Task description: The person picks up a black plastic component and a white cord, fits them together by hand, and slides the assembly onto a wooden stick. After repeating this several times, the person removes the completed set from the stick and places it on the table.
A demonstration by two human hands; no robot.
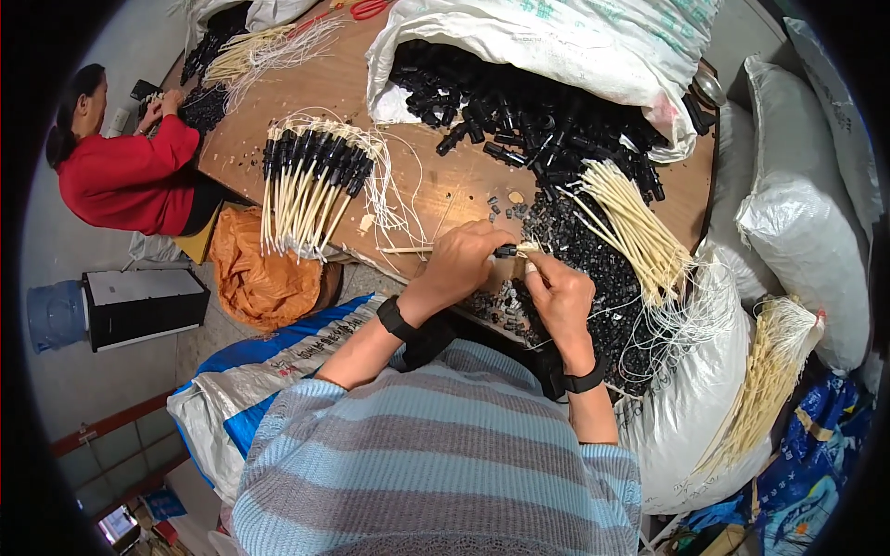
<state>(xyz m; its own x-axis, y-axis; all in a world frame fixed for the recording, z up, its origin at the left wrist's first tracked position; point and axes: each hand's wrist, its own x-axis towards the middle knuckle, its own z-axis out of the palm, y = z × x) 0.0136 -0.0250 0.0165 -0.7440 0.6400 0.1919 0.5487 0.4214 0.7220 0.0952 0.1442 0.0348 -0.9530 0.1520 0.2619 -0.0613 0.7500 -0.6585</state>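
My left hand (461,261) is closed around a black plastic sleeve (505,250). A thin cream-coloured rod (404,249) sticks out leftward from under that hand and seems to belong to the same piece. At the sleeve's right end, the fingers of my right hand (562,289) pinch a small pale part (527,247); its exact kind is too small to make out. Small black plastic pieces (616,320) lie heaped beside and under my right hand. Farther left on the table is a bundle of cream rods with black sleeves and white strings (315,181).
A white woven sack (565,46) spills black plastic sleeves (528,120) across the table (436,185). Bare cream rods (640,232) lie on the right. Full sacks (807,204) crowd the right side. Another person in red (130,176) works at the far left, near an orange sack (264,269).
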